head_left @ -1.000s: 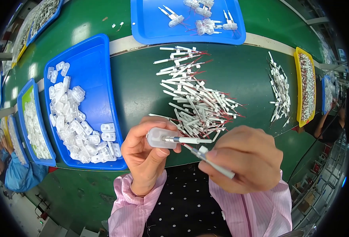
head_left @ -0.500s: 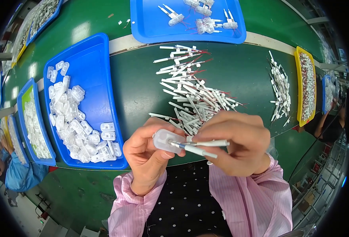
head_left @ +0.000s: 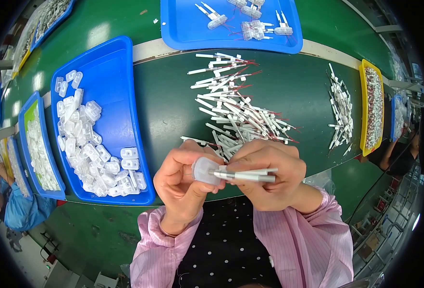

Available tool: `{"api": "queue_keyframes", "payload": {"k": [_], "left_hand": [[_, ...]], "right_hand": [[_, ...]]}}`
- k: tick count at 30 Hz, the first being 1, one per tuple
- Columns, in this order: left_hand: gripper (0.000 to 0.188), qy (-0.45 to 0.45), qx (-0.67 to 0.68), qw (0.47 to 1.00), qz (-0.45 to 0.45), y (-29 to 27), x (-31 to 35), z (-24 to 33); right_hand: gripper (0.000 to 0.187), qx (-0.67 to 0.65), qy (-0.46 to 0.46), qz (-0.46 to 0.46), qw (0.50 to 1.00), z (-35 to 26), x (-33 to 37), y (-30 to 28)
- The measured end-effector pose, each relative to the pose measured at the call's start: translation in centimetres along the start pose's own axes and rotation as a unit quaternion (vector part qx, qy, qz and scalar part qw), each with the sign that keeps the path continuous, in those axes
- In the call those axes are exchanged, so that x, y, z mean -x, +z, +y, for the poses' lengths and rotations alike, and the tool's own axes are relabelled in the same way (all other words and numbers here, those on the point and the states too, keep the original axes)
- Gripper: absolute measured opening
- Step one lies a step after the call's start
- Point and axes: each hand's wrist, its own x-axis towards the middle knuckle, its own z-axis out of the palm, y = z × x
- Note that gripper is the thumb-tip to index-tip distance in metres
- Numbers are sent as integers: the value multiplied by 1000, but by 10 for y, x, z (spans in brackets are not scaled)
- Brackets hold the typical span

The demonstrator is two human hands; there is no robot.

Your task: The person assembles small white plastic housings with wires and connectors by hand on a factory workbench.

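Observation:
My left hand [head_left: 177, 180] is closed around a clear, frosted plastic housing [head_left: 204, 171], tilted with its open end to the right. In my right hand [head_left: 275, 168] a pair of white-sleeved wire leads [head_left: 250, 176] is pinched between thumb and fingers. Their inner ends reach the mouth of the housing; how deep they sit inside cannot be made out. Just beyond both hands lies a long heap of similar white-sleeved leads [head_left: 233, 98] with thin red wires. Several more clear housings [head_left: 79, 127] are piled in a blue tray [head_left: 116, 96] at my left.
Another blue tray [head_left: 185, 33] at the back holds joined housings and leads. A smaller pile of leads [head_left: 340, 113] lies at the right, beside a yellow tray [head_left: 364, 115] of small parts. Farther left stand more trays, with a person in blue [head_left: 27, 206] near them.
My right hand has shifted left, nearer the housing, and its fingers have changed their hold. The two leads now lie closer together and more level. The housing has turned slightly.

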Motion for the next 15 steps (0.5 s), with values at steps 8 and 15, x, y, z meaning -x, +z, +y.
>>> {"api": "queue_keyframes", "payload": {"k": [8,15], "left_hand": [[31,81,-92,991,-53,-14,-4,-6],[29,88,-64,994,27,-4,-7,4]], "right_hand": [[15,53,-44,10,998,8,4,3],[12,1,-21,-18,1000,9,-21,2]]}}
